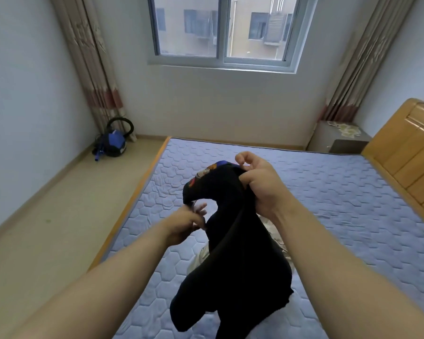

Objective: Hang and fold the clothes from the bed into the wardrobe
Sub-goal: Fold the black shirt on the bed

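Note:
A black garment (233,260) with a colourful print near its top hangs in the air above the bed (340,216). My right hand (260,182) grips a bunched upper edge of it, fingers curled round the cloth. Lower and to the left, my left hand (189,223) pinches another edge of the same garment. The cloth droops down between my forearms to the mattress. Behind it a light-coloured piece of clothing (274,231) lies on the bed, mostly hidden. The wardrobe is out of view.
The blue quilted mattress has a wooden headboard (406,152) at the right. A grey bedside cabinet (338,140) stands in the far right corner. A blue vacuum cleaner (113,143) sits on the floor at the left, under a curtain. A window faces me.

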